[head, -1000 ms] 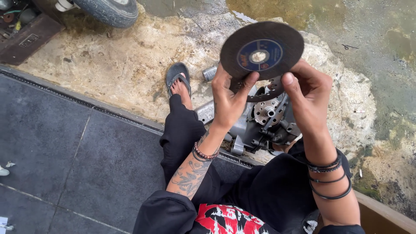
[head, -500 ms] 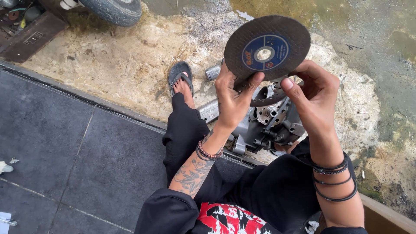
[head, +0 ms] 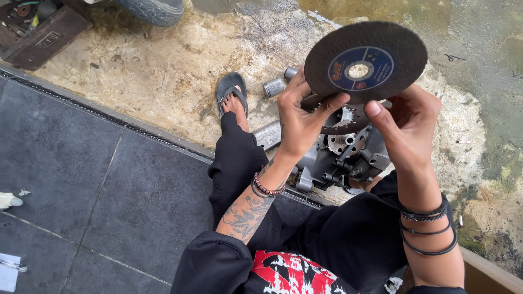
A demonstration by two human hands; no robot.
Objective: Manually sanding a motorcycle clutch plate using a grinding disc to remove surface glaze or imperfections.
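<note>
The cutting disc has risen toward one o'clock, clear of the grey engine part beneath, pinched at its lower rim by left hand and right hand.

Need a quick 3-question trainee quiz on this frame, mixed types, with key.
1. True or false: both hands grip the cutting disc.
2. What lies under the disc? A) grey metal engine part B) wooden box C) tyre
3. What does the foot on the rough ground wear?

Key:
1. True: left hand and right hand pinch its lower edge.
2. A, the engine part.
3. A flip-flop sandal.
</note>
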